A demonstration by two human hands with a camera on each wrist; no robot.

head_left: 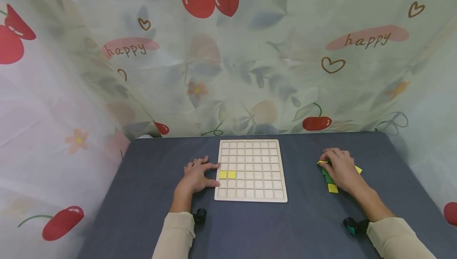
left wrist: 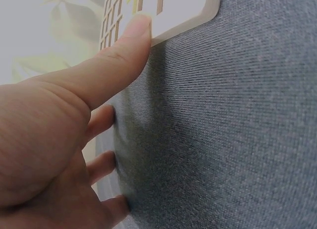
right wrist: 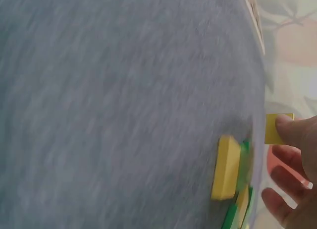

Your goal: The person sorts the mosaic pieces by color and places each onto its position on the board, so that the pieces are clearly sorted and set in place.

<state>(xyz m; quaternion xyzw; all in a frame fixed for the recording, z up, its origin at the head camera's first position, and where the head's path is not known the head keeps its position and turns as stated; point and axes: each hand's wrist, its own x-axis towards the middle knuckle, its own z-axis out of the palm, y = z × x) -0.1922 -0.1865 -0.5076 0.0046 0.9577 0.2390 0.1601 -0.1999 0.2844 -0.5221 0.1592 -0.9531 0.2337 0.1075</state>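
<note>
A pale wooden grid board lies on the table, with two yellow square tiles side by side in a row at its left. My left hand touches the board's left edge with thumb and forefinger; in the left wrist view the thumb rests on the board's rim and the other fingers are on the cloth. Off to the right, my right hand pinches a yellow tile between thumb and fingers. Below that hand lies a group of green tiles and yellow tiles, partly hidden by it.
Dark grey cloth covers the table. A printed curtain hangs behind and at both sides. Black devices are strapped at the left wrist and the right wrist.
</note>
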